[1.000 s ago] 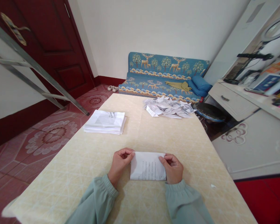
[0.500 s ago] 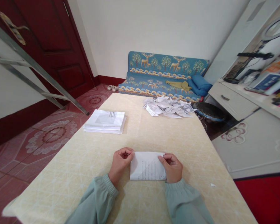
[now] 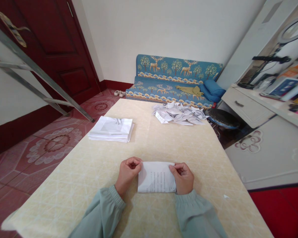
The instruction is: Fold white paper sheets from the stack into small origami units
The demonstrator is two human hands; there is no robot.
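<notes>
At the near edge of the desk (image 3: 149,145): a folded sheet (image 3: 157,177) with faint printed lines lies flat, squarely between the two hands.
Grip of the left hand (image 3: 127,175): pinched closed, thumb and curled fingers on the upper left corner of the folded sheet.
Grip of the right hand (image 3: 183,178): also closed to a pinch, on the upper right corner, with the hand lying along the sheet's right edge.
Pale green sleeves (image 3: 101,215): the cuffs rest on the desk just behind the hands.
Far left of the desk: a stack of sheets (image 3: 111,129), white and flat, well apart from the hands.
Far right of the desk: a heap of folded papers (image 3: 180,114), loose, near the far edge.
Beyond the desk: a blue sofa (image 3: 173,79) with a deer pattern against the wall; a dark stool (image 3: 223,119) by the desk's far right corner.
Left of the room: a dark red door (image 3: 52,43) with a metal ladder (image 3: 39,74) slanting across it.
</notes>
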